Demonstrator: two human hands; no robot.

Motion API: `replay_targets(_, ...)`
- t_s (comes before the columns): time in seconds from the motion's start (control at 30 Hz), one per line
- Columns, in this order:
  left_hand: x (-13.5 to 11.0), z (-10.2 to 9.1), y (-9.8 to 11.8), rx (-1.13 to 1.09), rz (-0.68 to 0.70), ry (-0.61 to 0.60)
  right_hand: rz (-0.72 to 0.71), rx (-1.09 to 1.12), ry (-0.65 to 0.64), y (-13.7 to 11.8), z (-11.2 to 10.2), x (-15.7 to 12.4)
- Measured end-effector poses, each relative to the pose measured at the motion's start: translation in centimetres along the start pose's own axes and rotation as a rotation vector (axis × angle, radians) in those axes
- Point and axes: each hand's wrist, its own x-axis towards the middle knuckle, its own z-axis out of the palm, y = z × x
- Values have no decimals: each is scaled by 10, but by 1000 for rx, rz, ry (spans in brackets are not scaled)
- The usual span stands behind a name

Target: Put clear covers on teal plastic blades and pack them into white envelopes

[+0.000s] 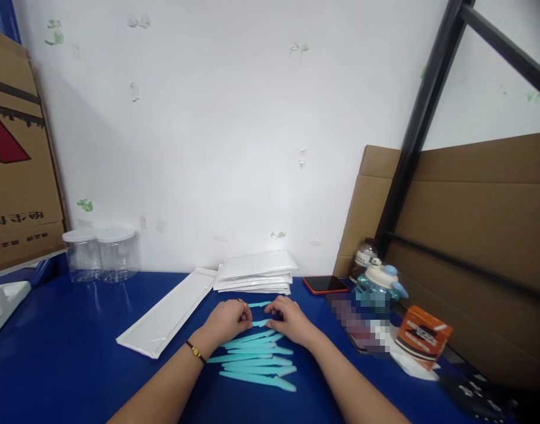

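The left hand (229,320) and right hand (291,320), fingers half-curled, flank two turquoise eyebrow razors (259,323); whether they grip cannot be told.

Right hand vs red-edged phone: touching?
Apart. The head view shows it: a strip of blue table is visible between the right hand and the red-edged phone.

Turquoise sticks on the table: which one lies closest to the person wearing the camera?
The bottommost turquoise stick in the picture: all the others lie beyond it, toward the white wall.
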Motion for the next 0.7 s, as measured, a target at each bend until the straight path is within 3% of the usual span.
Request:
replay_targets(0.43,-1,-5,1,168,189,86,-147,-62,7,0,-5,-1)
replay_targets(0.7,5,-4,-12,182,69,158,-35,-157,88,36,-29,-5)
